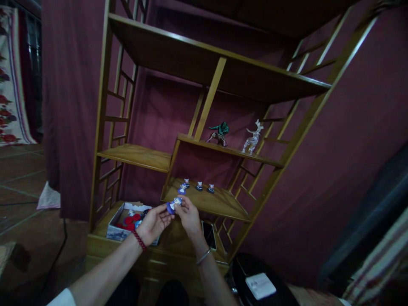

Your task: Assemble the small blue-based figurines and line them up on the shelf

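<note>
A small figurine (174,205) with a white body and a purple base is held between my two hands, in front of the lower shelf. My left hand (154,225), wearing a red bead bracelet, has its fingertips closed at the base. Thumb and fingers of my right hand (189,216), with a silver bangle at the wrist, pinch the figurine's upper side. Just beyond, a similar purple-based figurine (182,189) stands on the lower shelf (219,205). Beside it are several dark-based figurines (199,186) in a loose row.
Left of my hands, an open cardboard box (116,233) contains red discs (129,220) and more small pieces. A phone-like dark slab (209,235) lies under the shelf. Higher up stand a green figure (219,132) and a clear deer figure (253,138). A black round object (245,270) is at lower right.
</note>
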A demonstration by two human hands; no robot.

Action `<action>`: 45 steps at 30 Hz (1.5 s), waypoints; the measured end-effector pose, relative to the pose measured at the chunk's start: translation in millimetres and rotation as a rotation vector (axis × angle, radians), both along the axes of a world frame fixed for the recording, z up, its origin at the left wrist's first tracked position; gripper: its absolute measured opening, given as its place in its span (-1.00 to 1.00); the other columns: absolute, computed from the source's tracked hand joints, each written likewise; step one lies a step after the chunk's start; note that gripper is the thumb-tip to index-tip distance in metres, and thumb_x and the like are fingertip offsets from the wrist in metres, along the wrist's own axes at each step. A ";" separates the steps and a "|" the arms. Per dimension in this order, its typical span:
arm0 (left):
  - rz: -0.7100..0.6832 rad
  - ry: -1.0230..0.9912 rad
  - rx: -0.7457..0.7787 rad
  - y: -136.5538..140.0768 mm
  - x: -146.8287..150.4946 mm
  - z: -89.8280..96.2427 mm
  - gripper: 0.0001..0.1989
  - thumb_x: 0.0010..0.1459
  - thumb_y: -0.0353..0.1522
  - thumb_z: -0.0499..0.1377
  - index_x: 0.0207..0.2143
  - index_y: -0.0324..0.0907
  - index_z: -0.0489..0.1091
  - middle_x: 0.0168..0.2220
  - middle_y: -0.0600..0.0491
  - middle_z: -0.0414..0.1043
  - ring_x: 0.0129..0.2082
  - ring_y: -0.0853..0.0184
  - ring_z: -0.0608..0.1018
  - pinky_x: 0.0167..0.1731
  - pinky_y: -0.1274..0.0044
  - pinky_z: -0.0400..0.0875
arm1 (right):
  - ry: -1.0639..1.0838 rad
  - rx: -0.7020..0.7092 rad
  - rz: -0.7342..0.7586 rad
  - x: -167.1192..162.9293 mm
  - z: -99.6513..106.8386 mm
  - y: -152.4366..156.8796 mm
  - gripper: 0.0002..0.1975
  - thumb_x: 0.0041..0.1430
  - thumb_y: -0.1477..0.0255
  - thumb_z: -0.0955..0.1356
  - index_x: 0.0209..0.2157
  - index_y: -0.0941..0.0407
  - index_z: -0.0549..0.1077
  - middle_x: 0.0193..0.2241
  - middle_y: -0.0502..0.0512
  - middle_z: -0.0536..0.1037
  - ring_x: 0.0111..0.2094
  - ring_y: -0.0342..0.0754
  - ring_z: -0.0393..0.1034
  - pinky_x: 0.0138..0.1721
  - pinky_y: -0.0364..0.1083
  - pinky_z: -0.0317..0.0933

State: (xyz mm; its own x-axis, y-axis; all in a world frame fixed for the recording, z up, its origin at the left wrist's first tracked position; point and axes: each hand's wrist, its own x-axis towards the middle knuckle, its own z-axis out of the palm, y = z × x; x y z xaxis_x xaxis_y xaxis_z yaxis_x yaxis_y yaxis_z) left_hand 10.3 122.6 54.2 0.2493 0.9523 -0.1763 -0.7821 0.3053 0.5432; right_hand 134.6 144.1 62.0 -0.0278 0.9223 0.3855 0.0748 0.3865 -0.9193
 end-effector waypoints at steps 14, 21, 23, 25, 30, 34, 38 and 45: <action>-0.148 0.144 0.170 62.5 72.5 10.7 -0.87 0.03 -0.61 0.10 -0.34 -0.33 0.35 -0.36 -0.11 0.46 -0.41 0.34 0.54 -0.29 0.53 0.43 | -0.188 0.025 -0.156 80.2 7.6 50.9 -0.68 -0.09 0.39 0.32 -0.21 0.09 0.38 -0.43 0.01 0.51 -0.45 -0.09 0.42 -0.40 -0.12 0.32; -0.162 0.177 0.227 89.2 90.3 10.1 -0.82 -0.05 -0.68 0.12 -0.38 -0.33 0.35 -0.34 -0.10 0.45 -0.32 0.31 0.52 -0.15 0.40 0.40 | -0.181 0.022 -0.135 106.2 3.8 78.5 -0.68 -0.12 0.42 0.33 -0.22 0.09 0.40 -0.44 -0.01 0.50 -0.49 -0.12 0.40 -0.49 -0.17 0.29; -0.160 0.200 0.240 95.1 93.4 9.5 -0.80 -0.06 -0.69 0.13 -0.37 -0.33 0.35 -0.34 -0.08 0.45 -0.32 0.31 0.52 -0.14 0.38 0.40 | -0.193 0.015 -0.142 110.4 2.7 85.3 -0.67 -0.12 0.43 0.32 -0.22 0.08 0.41 -0.46 -0.02 0.50 -0.51 -0.13 0.39 -0.51 -0.18 0.28; -0.160 0.238 0.248 100.6 95.8 8.8 -0.76 -0.07 -0.71 0.12 -0.35 -0.31 0.34 -0.34 -0.05 0.44 -0.33 0.33 0.52 -0.13 0.35 0.39 | -0.221 0.008 -0.152 113.3 2.0 91.3 -0.68 -0.12 0.44 0.32 -0.22 0.08 0.41 -0.46 -0.03 0.51 -0.50 -0.14 0.40 -0.49 -0.19 0.28; -0.143 0.385 0.215 114.5 101.1 6.5 -0.67 -0.04 -0.72 0.06 -0.21 -0.31 0.26 -0.39 -0.01 0.42 -0.41 0.35 0.53 -0.21 0.37 0.43 | -0.342 -0.001 -0.188 115.7 2.4 102.9 -0.68 -0.12 0.50 0.30 -0.22 0.09 0.41 -0.44 -0.03 0.51 -0.46 -0.14 0.41 -0.40 -0.17 0.30; -0.120 0.519 0.198 126.5 107.0 2.5 -0.62 -0.03 -0.70 0.05 -0.12 -0.33 0.21 -0.40 -0.03 0.43 -0.49 0.32 0.54 -0.41 0.46 0.47 | -0.398 -0.005 -0.213 115.8 3.1 109.5 -0.68 -0.11 0.50 0.30 -0.22 0.08 0.41 -0.45 -0.02 0.51 -0.46 -0.14 0.40 -0.37 -0.16 0.29; -0.102 0.536 0.192 132.3 109.8 -2.5 -0.60 -0.06 -0.70 0.09 -0.12 -0.36 0.23 -0.47 -0.02 0.43 -0.54 0.31 0.54 -0.48 0.49 0.46 | -0.380 -0.014 -0.201 116.9 -0.6 113.3 -0.70 -0.11 0.48 0.30 -0.24 0.10 0.41 -0.47 -0.02 0.50 -0.48 -0.14 0.40 -0.39 -0.17 0.28; -0.106 0.372 0.176 126.3 100.5 -1.5 -0.67 -0.04 -0.72 0.09 -0.21 -0.32 0.20 -0.45 -0.01 0.43 -0.48 0.35 0.54 -0.37 0.49 0.47 | -0.283 -0.040 -0.193 114.5 -8.8 116.5 -0.68 -0.12 0.44 0.31 -0.22 0.09 0.38 -0.45 -0.03 0.50 -0.43 -0.12 0.41 -0.35 -0.14 0.29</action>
State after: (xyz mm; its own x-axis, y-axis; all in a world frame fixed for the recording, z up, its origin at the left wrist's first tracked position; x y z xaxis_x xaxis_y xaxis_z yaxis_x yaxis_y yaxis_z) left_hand 110.9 249.0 52.7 0.2975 0.9484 -0.1098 -0.4922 0.2509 0.8336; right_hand 249.1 260.6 53.2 0.0486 0.9353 0.3506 0.3971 0.3039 -0.8660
